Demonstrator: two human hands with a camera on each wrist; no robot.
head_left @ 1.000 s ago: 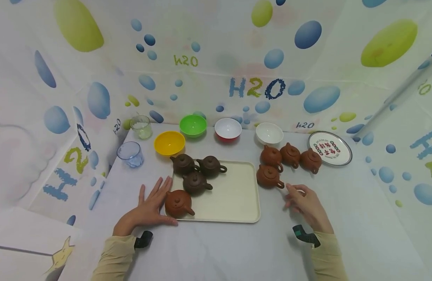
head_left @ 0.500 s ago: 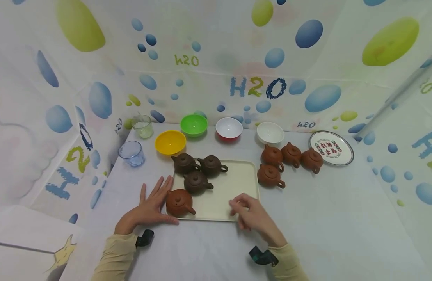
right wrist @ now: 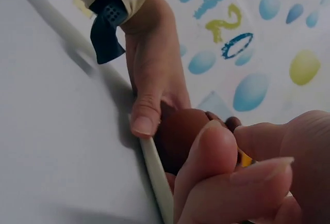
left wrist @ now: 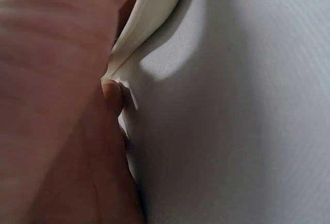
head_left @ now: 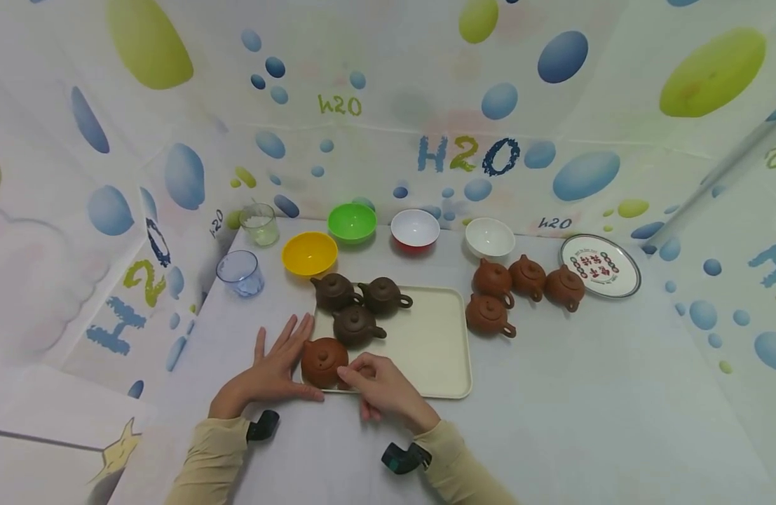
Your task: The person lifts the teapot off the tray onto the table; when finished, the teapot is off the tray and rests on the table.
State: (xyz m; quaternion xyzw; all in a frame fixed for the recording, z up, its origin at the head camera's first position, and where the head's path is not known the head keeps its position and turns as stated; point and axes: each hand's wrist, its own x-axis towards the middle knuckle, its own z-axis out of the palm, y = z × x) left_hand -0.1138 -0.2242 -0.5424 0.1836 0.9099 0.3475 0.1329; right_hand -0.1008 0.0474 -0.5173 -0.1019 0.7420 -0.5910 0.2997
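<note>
A cream tray [head_left: 425, 344] lies mid-table. At its front left corner sits a red-brown teapot [head_left: 321, 356]. My left hand [head_left: 275, 365] lies flat beside it with straight fingers, the thumb against the tray rim [left wrist: 149, 17]. My right hand [head_left: 362, 375] reaches in from the right, and its curled fingers pinch the teapot's spout side, hiding the spout. In the right wrist view the teapot [right wrist: 180, 131] shows between the left hand [right wrist: 149, 90] and my right fingertips [right wrist: 216, 152]. Three dark brown teapots [head_left: 355, 324] stand at the tray's back left.
Several red-brown teapots [head_left: 491, 277] cluster right of the tray, near a patterned plate [head_left: 600, 265]. Along the back stand yellow [head_left: 308, 252], green [head_left: 352, 222], red [head_left: 416, 228] and white [head_left: 490, 238] bowls. A blue glass [head_left: 239, 272] and a clear cup [head_left: 259, 224] are at back left.
My right hand has swept left from beside the loose teapots, across the tray's front, to the red-brown teapot and taken hold of it. The left hand has stayed put.
</note>
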